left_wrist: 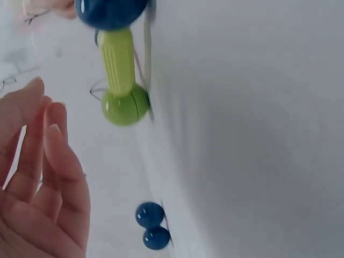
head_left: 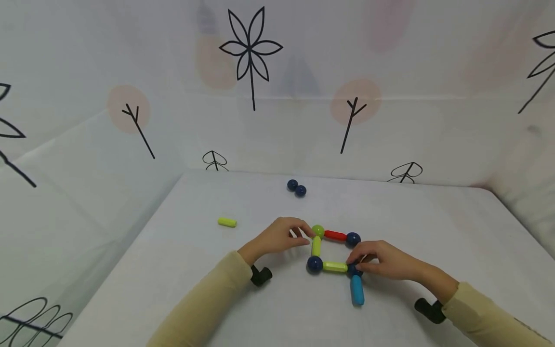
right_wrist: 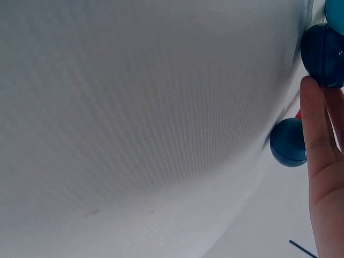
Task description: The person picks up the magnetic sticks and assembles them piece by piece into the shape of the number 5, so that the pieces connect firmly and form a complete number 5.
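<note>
Ball-and-stick building pieces are joined on the white table. A green ball [head_left: 318,231] connects by a red stick [head_left: 335,235] to a dark blue ball [head_left: 353,239]. From the green ball a yellow-green stick [head_left: 316,246] runs to another blue ball [head_left: 314,264]. A second yellow-green stick [head_left: 335,267] leads on to the near-right blue ball [right_wrist: 322,56], from which a light blue stick [head_left: 357,290] points toward me. My right hand [head_left: 386,260] pinches that near-right ball, partly covering it. Beside the green ball, my left hand [head_left: 282,235] has loosely bent fingers and holds nothing.
Two loose blue balls [head_left: 300,191] lie together near the table's back edge. A loose yellow-green stick [head_left: 227,222] is at the left. Patterned white cloth [head_left: 286,135] rises behind the table [head_left: 173,289].
</note>
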`<action>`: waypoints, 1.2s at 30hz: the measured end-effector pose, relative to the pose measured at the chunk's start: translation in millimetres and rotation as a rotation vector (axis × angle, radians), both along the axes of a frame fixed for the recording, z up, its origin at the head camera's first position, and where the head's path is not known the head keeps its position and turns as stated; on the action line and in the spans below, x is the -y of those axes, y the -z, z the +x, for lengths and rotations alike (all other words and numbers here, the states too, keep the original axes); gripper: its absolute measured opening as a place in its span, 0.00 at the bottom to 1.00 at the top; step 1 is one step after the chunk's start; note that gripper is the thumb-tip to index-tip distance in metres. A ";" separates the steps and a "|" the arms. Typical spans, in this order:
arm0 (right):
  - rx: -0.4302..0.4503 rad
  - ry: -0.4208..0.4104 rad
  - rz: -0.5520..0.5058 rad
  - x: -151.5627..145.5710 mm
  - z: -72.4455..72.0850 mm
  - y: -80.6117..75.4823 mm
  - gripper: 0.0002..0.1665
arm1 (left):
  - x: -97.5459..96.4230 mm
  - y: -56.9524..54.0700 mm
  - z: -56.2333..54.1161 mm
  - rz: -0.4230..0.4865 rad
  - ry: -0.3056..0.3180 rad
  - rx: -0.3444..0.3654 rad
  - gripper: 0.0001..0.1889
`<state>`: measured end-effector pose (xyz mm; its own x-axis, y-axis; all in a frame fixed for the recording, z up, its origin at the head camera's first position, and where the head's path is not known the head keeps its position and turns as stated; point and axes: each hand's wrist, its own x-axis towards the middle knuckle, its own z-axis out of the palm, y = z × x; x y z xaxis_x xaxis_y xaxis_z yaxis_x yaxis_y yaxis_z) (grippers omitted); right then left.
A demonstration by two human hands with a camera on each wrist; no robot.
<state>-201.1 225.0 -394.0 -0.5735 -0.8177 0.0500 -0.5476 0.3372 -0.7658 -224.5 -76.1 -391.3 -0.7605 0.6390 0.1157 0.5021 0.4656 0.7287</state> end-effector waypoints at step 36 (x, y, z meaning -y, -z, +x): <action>-0.020 0.019 0.010 1.2 -3.0 1.1 0.11 | 19.1 15.9 -110.9 0.086 -0.578 0.028 0.20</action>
